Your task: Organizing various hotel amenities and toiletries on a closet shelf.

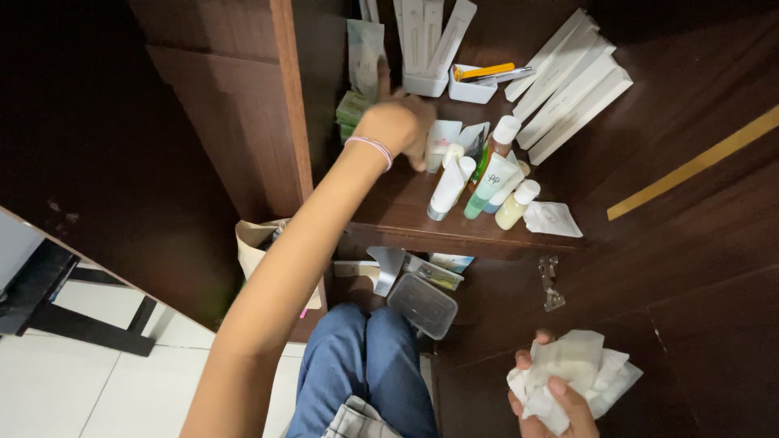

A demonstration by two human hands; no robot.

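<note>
From the head camera I see my left hand (403, 123) reaching onto the dark wooden shelf (406, 212) beside soft green packets (352, 108); I cannot tell its finger spread. My right hand (558, 403) clutches crinkled white sachets (578, 367), low right.

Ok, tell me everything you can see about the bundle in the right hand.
The bundle is a loose bunch of small flat white packets, thin and papery or plastic-looking, some slightly see-through. They are fanned out unevenly, with corners sticking up and to the right. The right hand has them in its grip from below, thumb across the front and fingertips curled round the left edge, low at the bottom right of the view, above the dark wooden surface. Nothing else touches them.
</note>
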